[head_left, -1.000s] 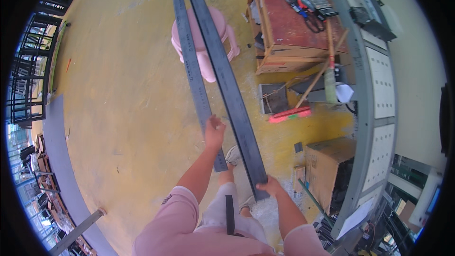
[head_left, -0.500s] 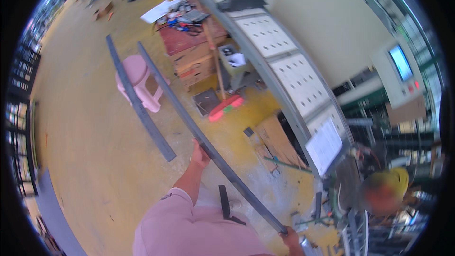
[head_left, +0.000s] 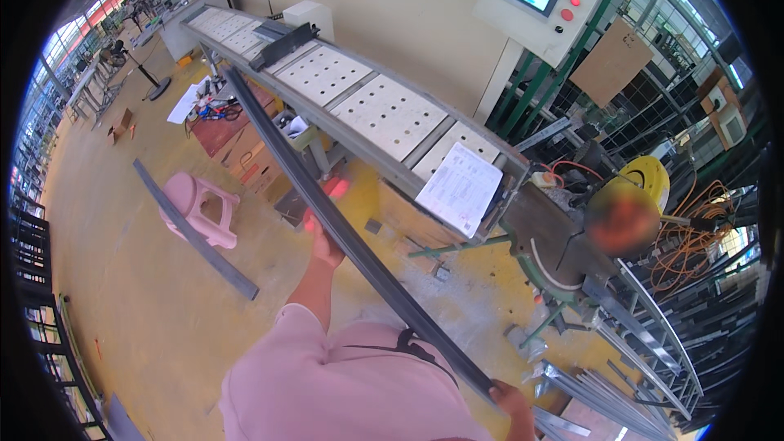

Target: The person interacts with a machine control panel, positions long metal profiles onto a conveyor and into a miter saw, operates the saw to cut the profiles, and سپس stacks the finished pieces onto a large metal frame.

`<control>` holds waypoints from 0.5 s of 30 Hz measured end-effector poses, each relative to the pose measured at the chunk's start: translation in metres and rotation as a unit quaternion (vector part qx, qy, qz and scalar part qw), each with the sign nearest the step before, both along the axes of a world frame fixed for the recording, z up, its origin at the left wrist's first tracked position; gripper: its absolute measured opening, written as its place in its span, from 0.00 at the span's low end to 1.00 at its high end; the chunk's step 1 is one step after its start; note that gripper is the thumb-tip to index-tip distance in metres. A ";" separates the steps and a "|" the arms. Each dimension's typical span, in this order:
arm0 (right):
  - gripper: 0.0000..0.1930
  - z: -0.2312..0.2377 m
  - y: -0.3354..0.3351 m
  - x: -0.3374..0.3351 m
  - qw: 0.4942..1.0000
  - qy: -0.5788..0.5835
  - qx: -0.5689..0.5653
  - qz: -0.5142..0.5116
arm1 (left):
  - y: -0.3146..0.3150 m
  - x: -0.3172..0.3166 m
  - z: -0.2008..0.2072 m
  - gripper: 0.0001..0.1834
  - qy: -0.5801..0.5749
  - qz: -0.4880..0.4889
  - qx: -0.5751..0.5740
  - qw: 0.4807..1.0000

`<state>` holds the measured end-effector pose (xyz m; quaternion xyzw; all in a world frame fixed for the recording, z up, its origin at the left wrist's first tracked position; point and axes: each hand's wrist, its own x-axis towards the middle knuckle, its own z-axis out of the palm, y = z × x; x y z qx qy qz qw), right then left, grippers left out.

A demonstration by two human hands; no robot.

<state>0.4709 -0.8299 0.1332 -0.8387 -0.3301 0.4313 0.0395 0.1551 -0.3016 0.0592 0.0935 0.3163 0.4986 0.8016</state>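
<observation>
A long dark grey metal profile (head_left: 377,274) runs slantwise across my front, from near the bench edge down to my right side. My left hand (head_left: 328,247) is closed around its underside near the middle. At the profile's near end my right hand (head_left: 511,399) grips it. A second grey strip (head_left: 198,238) lies over a pink plastic stool (head_left: 190,196) to the left, apart from both hands. Beyond the held profile stands a long bench (head_left: 392,118) with white perforated panels, carrying a printed sheet (head_left: 461,188) at its right end.
A saw-like machine with a yellow guard (head_left: 650,175) stands at the right, orange hoses (head_left: 694,237) behind it. Several metal profiles (head_left: 608,396) lie low at the right. A control panel (head_left: 535,4) rises behind the bench. Cardboard boxes (head_left: 247,159) sit below it.
My view has turned right, showing more of the bench and machine. The held profile's far end has come up close to the bench edge. Both hands keep their grip.
</observation>
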 end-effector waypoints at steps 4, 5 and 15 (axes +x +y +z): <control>0.24 -0.017 0.012 0.019 0.990 0.090 0.029 -0.109 | 0.034 0.050 -0.022 0.32 -0.006 -0.054 0.019 0.998; 0.26 -0.027 0.010 0.029 0.981 0.113 0.070 -0.141 | 0.039 0.074 -0.021 0.31 0.035 -0.021 -0.001 0.999; 0.55 0.031 0.099 0.071 0.970 -0.196 0.092 0.108 | 0.123 0.198 -0.038 0.30 0.219 0.046 -0.150 0.963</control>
